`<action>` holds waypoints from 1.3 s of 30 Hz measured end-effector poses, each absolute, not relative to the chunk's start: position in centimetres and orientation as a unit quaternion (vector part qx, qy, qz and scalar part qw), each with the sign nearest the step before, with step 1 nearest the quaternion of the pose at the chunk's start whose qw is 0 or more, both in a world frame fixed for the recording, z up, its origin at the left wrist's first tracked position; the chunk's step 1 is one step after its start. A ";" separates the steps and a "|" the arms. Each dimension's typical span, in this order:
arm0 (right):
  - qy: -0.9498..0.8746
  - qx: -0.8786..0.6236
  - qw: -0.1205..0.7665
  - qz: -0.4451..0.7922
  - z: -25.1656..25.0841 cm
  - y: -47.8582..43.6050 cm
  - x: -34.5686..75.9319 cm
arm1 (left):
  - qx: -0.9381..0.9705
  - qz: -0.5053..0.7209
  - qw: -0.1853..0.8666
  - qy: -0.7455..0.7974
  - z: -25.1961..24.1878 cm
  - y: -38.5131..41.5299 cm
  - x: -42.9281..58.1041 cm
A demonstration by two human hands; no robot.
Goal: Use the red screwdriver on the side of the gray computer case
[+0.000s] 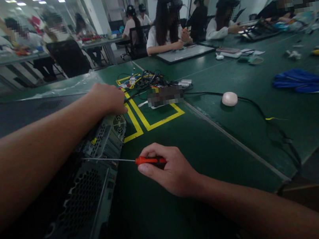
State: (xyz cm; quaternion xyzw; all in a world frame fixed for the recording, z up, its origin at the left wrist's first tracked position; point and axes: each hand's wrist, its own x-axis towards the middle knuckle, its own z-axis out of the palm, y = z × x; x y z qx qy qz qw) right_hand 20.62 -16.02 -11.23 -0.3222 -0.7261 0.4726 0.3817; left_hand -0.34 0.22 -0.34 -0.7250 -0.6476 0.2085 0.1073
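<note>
Computer case of black and grey metal with perforated panels [79, 195]: located at left and lower left of frame, laid on a wide green-topped table [206, 148]. Outlines of yellow tape [164, 122] are seen on the tabletop near centre. A tangled bundle of multicoloured and black cables [149, 79] is spread at upper centre. A bundle of blue material [297, 81] is placed at right. The left hand [109, 97] is held, fingers curled, at the case's far end, upper centre-left; whether anything is gripped cannot be told. In the right hand [174, 169], lower centre, a thin-shafted screwdriver with a red-and-black handle [150, 160] is grasped. Its shaft is directed left, over the case; contact at the tip cannot be confirmed. A small rounded pale-pink object [229, 99] is positioned right of centre.
</note>
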 end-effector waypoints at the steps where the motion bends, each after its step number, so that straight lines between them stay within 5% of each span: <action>1: -0.726 -0.318 0.382 0.475 -11.3 -16.0 20.6 | -0.725 0.209 0.105 -0.648 -0.4 0.3 -0.4; 39: -0.723 -0.289 0.392 0.490 -11.5 -16.1 20.5 | -0.719 0.218 0.135 -0.646 -0.8 0.6 -0.4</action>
